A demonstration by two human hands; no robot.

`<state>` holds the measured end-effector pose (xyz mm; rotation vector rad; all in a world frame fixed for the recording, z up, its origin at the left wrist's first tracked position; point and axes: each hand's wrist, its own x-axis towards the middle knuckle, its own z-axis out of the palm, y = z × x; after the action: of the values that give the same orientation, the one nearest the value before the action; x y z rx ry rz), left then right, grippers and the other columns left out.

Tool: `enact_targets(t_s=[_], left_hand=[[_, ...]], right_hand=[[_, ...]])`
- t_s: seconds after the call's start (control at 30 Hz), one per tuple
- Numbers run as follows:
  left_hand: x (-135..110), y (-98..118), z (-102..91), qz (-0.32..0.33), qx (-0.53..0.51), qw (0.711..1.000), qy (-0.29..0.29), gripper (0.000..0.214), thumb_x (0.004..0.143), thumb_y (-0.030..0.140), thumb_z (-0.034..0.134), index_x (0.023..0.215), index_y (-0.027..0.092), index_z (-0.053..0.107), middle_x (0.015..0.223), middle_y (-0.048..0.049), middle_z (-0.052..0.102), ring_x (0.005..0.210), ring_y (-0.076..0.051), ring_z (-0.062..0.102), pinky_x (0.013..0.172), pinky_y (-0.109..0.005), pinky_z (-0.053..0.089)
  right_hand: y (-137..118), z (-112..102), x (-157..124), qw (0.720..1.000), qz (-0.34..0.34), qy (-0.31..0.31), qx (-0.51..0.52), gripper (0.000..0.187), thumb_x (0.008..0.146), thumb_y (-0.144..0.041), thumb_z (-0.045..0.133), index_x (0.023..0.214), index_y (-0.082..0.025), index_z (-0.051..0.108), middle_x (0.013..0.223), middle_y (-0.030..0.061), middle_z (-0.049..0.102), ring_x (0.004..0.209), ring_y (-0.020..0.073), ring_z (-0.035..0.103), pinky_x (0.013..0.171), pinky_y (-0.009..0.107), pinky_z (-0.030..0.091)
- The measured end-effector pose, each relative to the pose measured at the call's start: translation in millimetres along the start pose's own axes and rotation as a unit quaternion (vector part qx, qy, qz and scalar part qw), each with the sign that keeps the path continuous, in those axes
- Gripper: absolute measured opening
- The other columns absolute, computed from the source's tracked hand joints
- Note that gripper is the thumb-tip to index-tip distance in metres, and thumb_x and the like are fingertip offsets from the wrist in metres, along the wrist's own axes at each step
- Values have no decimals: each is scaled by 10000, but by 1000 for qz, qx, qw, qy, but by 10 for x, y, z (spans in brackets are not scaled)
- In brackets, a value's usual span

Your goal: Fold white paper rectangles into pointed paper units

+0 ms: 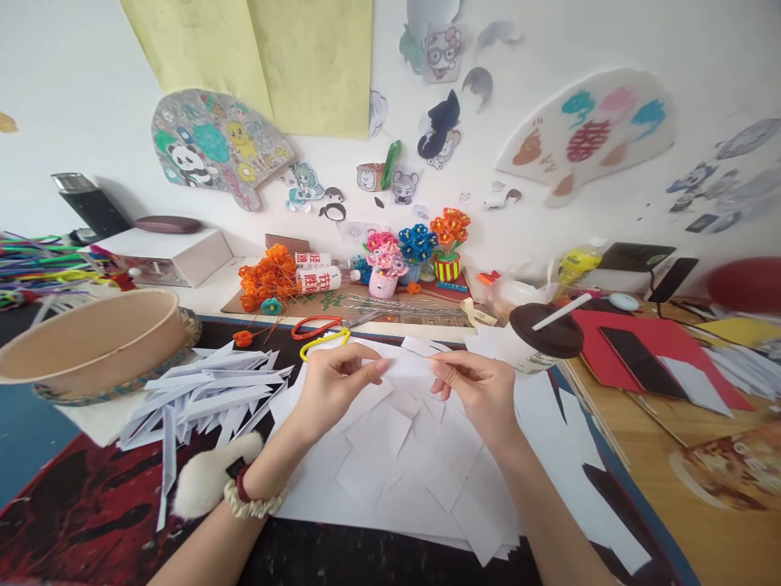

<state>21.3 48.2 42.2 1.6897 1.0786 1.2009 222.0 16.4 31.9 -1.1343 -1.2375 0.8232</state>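
Note:
Between my two hands a small piece of white paper [407,368] is held up level over the desk. My left hand [342,381] pinches its left end between thumb and fingers. At the right end, my right hand [479,392] grips it the same way. Beneath them lies a pile of loose white paper pieces [421,456] on larger white sheets. Left of my left hand is a heap of folded white paper strips [211,391]. A fluffy white ball [204,484] and a scrunchie [253,503] are at my left wrist.
Scissors [317,330] with red and yellow handles lie just behind my hands. A lidded cup [543,334] with a straw stands close to my right hand. A round wooden container [91,338] is at left. Pipe-cleaner flowers [384,256] stand at the back; a phone [640,358] lies at right.

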Motion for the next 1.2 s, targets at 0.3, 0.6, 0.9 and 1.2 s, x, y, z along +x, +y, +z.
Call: enact_targets(t_s=[0.3, 0.6, 0.9, 1.2], left_hand=[[1, -13, -3, -19, -29, 999, -21, 178, 757, 344, 730, 858, 206, 779, 603, -29, 691, 440, -109, 509, 387, -214, 342], [3, 35, -33, 46, 3, 998, -32, 87, 792, 259, 702, 803, 210, 773, 788, -57, 750, 578, -150, 648, 499, -232, 453], [-16, 40, -3, 97, 34, 995, -13, 96, 807, 205, 673, 794, 186, 766, 771, -45, 749, 620, -159, 653, 562, -247, 482], [37, -9, -18, -38, 24, 995, -93, 211, 833, 342, 651, 850, 136, 695, 703, -59, 706, 542, -132, 614, 427, -196, 387]], right_hand=[[12, -29, 30, 999, -3, -31, 27, 84, 754, -254, 718, 799, -248, 788, 546, -5, 653, 435, 136, 562, 431, 288, 485], [21, -35, 53, 998, -19, -51, 36, 77, 761, -233, 709, 783, -245, 782, 620, 2, 654, 466, 140, 591, 409, 274, 475], [15, -29, 50, 997, -55, -43, 40, 126, 772, -166, 691, 791, -250, 783, 627, -3, 666, 458, 122, 585, 403, 254, 469], [74, -26, 51, 998, -23, -39, 31, 115, 756, -150, 700, 766, -231, 781, 622, -9, 654, 437, 97, 576, 396, 226, 452]])
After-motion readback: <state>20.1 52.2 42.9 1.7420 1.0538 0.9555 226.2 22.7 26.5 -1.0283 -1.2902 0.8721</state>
